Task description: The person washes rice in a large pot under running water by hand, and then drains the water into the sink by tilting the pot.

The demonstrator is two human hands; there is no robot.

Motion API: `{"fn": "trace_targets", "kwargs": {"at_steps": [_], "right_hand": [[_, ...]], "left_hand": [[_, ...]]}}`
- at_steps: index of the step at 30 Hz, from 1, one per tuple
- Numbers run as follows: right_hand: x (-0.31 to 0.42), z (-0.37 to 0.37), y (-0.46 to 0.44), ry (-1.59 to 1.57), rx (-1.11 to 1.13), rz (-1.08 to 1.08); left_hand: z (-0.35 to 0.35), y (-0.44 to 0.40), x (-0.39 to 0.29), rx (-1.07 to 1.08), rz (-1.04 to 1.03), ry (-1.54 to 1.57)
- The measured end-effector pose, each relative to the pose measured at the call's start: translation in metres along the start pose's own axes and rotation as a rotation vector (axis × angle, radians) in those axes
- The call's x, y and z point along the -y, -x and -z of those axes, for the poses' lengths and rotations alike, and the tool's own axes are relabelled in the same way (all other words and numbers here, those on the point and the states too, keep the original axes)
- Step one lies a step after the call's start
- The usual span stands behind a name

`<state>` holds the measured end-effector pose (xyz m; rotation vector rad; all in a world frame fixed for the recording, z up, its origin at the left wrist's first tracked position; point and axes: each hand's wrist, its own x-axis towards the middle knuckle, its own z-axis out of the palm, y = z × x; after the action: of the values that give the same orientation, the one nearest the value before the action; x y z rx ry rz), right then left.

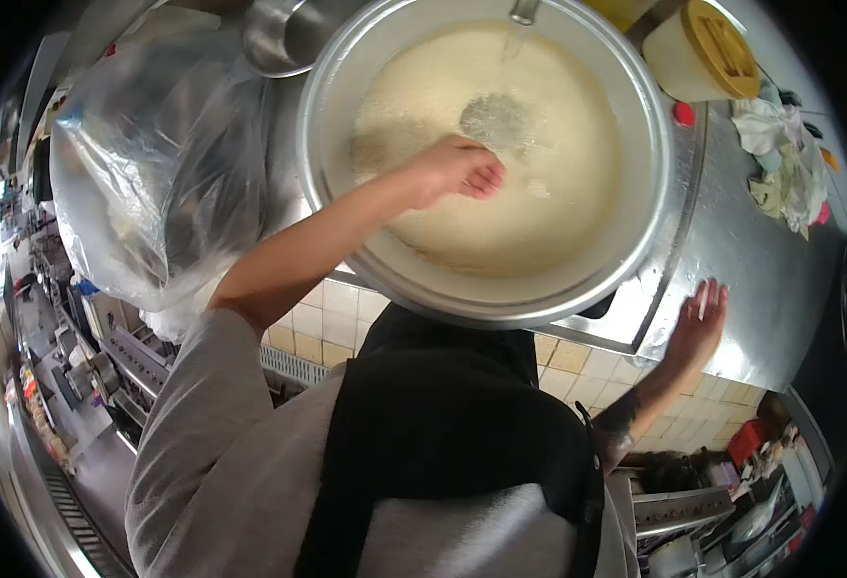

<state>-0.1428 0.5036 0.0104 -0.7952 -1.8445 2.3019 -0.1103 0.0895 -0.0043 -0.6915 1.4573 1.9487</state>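
Observation:
A large round metal pot (pixel 650 207) holds cloudy, pale water (pixel 548 231), with what looks like a pale layer below the surface. From the tap (pixel 524 12) a stream of water runs in and makes a bubbly, rippled patch. My left hand (pixel 462 171) is over the water with its fingers curled closed; anything inside them is hidden. My right hand (pixel 701 323) is off to the right, fingers stretched out, at the front edge of the steel counter (pixel 751 279). No object shows in it.
A big clear plastic bag (pixel 154 164) stands left of the pot, below a steel bowl (pixel 288 39). To the right are a tub with a yellow lid (pixel 717 48), a red cap (pixel 684 114) and crumpled cloths (pixel 784 159).

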Motion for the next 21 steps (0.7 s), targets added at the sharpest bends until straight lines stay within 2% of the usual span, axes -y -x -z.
{"fn": "trace_targets", "kwargs": {"at_steps": [2,5,8,11,14,15,17,19,21], "right_hand": [[-0.003,-0.021,0.002,-0.061,0.009,-0.067],[-0.012,-0.046,-0.001,-0.159,0.101,-0.097],[-0.029,-0.067,-0.005,-0.301,0.190,-0.235],[-0.040,-0.088,0.004,-0.298,0.152,-0.338],[-0.056,-0.089,0.006,-0.297,0.174,-0.410],[-0.063,-0.088,0.008,-0.255,0.174,-0.408],[-0.078,-0.079,0.004,-0.280,0.336,-0.474],[-0.082,-0.081,0.008,-0.212,0.288,-0.453],[-0.085,-0.081,0.012,-0.123,0.230,-0.474]], "left_hand": [[-0.039,-0.021,0.014,0.081,0.087,0.125],[-0.089,-0.057,0.054,-0.186,-0.017,0.318],[-0.106,-0.079,0.075,-0.331,-0.112,0.488],[-0.120,-0.074,0.077,-0.298,-0.150,0.618],[-0.129,-0.070,0.078,-0.272,-0.051,0.637],[-0.131,-0.070,0.084,-0.337,-0.045,0.609],[-0.137,-0.080,0.098,-0.467,-0.031,0.554],[-0.136,-0.094,0.109,-0.639,-0.002,0.403],[-0.142,-0.091,0.097,-0.536,0.126,0.646]]}}
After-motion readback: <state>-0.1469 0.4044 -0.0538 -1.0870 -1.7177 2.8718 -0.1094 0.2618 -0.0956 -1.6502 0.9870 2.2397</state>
